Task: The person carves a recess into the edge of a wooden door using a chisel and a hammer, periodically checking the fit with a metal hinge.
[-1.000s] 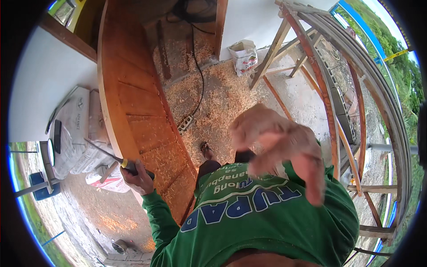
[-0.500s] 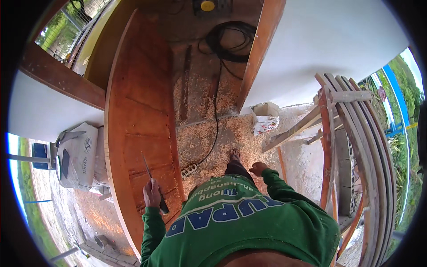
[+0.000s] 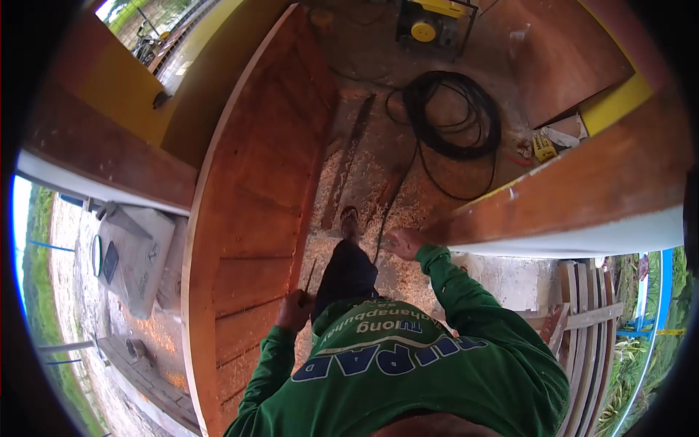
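Observation:
My left hand (image 3: 292,312) is closed around a slim, dark hand tool (image 3: 310,277), whose thin blade points forward; its exact kind is unclear. Just left of that hand stands a large reddish-brown wooden door panel (image 3: 247,240), tilted on its edge. My right hand (image 3: 405,244) hangs beside the varnished wooden door frame (image 3: 553,197), fingers loosely bent and nothing visible in them. My foot (image 3: 350,221) is on the floor between panel and frame.
Wood shavings (image 3: 371,191) litter the floor. Ahead lie a coiled black cable (image 3: 489,138) and a yellow-and-black machine (image 3: 429,29). A brown board (image 3: 568,62) leans at the far right. Long planks (image 3: 588,306) are stacked at right; a grey covered object (image 3: 138,247) stands left.
I have stepped forward to the doorway. The coil and machine are nearer, and the planks have slipped back. My left hand still carries the tool; my right hand has come up beside the frame.

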`<move>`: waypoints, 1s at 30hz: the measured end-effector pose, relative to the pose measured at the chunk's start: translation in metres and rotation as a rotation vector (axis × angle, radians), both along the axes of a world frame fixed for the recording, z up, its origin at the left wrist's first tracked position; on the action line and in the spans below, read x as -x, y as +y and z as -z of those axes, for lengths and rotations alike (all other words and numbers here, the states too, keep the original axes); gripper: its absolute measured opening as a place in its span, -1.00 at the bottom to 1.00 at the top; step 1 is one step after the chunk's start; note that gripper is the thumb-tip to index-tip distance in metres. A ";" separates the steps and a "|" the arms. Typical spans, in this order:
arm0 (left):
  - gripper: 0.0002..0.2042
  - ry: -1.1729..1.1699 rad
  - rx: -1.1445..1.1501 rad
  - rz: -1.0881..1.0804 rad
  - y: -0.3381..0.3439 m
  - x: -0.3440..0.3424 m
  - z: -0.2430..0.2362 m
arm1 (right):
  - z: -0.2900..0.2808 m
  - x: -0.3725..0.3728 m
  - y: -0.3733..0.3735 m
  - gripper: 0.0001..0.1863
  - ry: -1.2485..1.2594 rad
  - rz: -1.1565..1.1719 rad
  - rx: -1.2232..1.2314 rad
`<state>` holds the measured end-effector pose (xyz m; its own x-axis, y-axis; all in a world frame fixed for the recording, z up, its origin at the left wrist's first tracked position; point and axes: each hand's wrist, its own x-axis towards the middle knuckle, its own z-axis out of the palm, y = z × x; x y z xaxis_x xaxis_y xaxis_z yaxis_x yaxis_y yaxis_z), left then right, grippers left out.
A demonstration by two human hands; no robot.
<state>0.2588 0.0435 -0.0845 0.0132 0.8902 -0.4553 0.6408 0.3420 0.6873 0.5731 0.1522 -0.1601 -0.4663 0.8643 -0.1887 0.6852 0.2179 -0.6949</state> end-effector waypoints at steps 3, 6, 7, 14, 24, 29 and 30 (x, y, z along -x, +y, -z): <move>-0.80 -0.038 0.087 0.155 0.028 0.007 0.050 | 0.013 0.004 0.032 -0.60 -0.009 -0.069 0.104; -0.73 0.096 0.065 0.276 0.068 0.004 0.064 | 0.003 -0.008 0.067 -0.61 -0.045 -0.002 0.183; -0.73 0.022 0.146 0.241 0.088 -0.001 0.043 | -0.006 -0.013 0.073 -0.61 -0.122 0.084 0.262; -0.74 0.013 0.058 0.192 0.214 0.016 -0.016 | -0.006 -0.081 0.103 -0.59 -0.463 0.277 0.421; -0.74 -0.006 -0.023 0.145 0.290 -0.005 -0.042 | 0.068 -0.138 0.117 -0.72 -0.730 -0.223 0.539; -0.71 0.002 0.132 0.148 0.325 -0.055 -0.058 | 0.109 -0.168 0.194 -0.63 -0.392 -0.071 0.611; -0.70 -0.009 0.138 0.138 0.333 -0.060 -0.061 | 0.131 -0.173 0.206 -0.67 -0.400 -0.064 0.578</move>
